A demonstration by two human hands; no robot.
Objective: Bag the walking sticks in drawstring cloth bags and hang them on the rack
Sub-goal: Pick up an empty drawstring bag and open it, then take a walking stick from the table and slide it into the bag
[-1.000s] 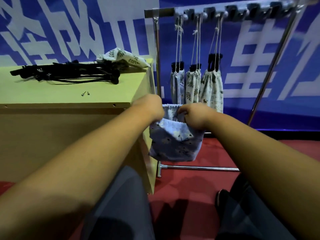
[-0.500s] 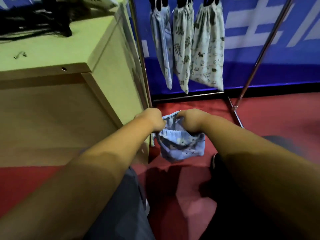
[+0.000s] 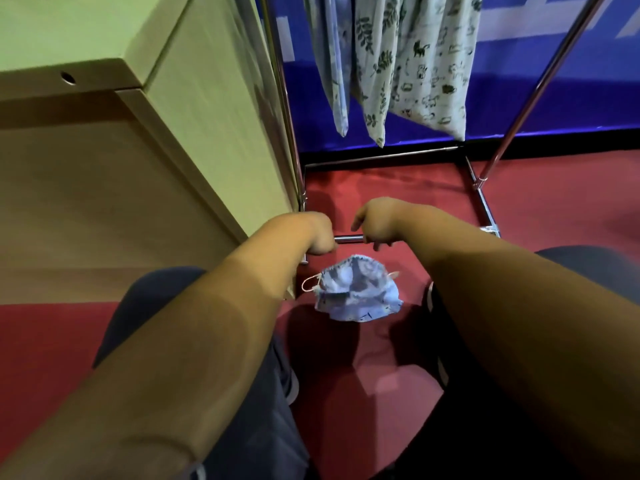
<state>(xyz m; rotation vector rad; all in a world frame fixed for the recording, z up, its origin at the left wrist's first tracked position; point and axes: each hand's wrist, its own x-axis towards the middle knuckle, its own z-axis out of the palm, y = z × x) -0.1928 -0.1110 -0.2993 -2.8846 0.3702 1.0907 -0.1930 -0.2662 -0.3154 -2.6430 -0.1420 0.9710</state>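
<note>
The little blue drawstring bag (image 3: 356,292) is crumpled up just below my hands, mouth gaping, with one cord loop sticking out on the left side. Neither hand is touching it. Honestly I can't tell from this angle whether it's lying on the red floor (image 3: 381,188) or hanging in the air just above it.

My right hand (image 3: 375,221) is slack, fingers dangling loose and holding nothing. My left hand (image 3: 317,235) is curled under with the knuckles down, and the view doesn't let me say if anything's in it. Both sit right over the front foot bar of the rack (image 3: 348,239), next to the yellow-green cabinet (image 3: 214,98).

Progress-wise, three printed bags (image 3: 429,64) already hang down from the rack, tops out of frame, so I'd call those done. This blue one looks empty and flat, no stick in it. No walking sticks are in view at all. Still to do, I reckon: grab the bag, get a stick inside, pull the cord tight and hook it up beside the others.
</note>
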